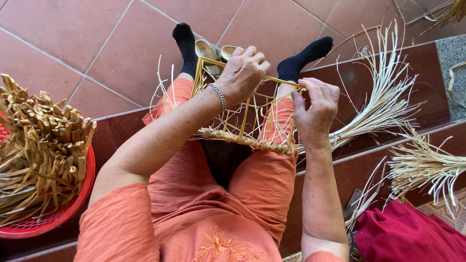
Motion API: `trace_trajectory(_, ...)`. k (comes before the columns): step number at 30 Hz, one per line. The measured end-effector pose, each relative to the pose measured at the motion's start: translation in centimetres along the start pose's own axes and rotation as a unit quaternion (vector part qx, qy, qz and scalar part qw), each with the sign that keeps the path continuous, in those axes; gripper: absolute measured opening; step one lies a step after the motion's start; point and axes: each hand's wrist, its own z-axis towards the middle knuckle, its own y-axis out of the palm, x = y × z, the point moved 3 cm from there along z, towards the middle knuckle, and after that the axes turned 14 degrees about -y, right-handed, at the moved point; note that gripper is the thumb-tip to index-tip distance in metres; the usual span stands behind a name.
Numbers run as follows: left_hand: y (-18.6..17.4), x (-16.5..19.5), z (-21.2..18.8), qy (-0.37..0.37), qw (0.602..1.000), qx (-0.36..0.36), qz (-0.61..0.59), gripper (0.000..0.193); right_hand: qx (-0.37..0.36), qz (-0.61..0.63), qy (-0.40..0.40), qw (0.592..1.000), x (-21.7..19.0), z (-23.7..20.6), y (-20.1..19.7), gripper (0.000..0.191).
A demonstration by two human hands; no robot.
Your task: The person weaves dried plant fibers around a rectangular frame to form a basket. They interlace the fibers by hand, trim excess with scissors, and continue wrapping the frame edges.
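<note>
On the person's lap, the left hand [245, 73] is clamping the far rim of a yellow wire basket frame [245, 119]; the right hand [315, 111] is pinching its right corner. Steadying both sides should keep the pale straw weave [242, 139] tight.

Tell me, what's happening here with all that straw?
A seated person in orange clothes holds a yellow wire frame on their lap. The left hand grips its far top edge; the right hand holds its right corner. Woven straw already wraps the frame's near edge. Loose pale strips lie on the step to the right, and a red basket of folded straw pieces stands on the left.
</note>
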Motion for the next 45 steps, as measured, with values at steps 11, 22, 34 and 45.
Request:
trace_trajectory(11,2.5,-0.6,0.5,0.012,0.992,-0.101,-0.079,0.007,-0.048,-0.008,-0.047,0.998,1.9,0.4,2.7,0.019)
trace_trajectory(22,3.3,-0.8,0.6,-0.013,0.988,-0.078,-0.131,0.012,-0.053,-0.048,-0.077,0.994,2.1,1.1,3.3,0.012)
trace_trajectory(34,2.7,-0.8,1.6,-0.121,0.957,-0.172,-0.198,0.019,-0.083,0.171,0.056,0.980,3.5,1.1,2.9,0.011)
trace_trajectory(45,3.6,-1.3,1.9,0.012,0.982,-0.147,-0.121,0.008,-0.098,0.023,-0.046,0.994,3.2,1.7,2.8,0.012)
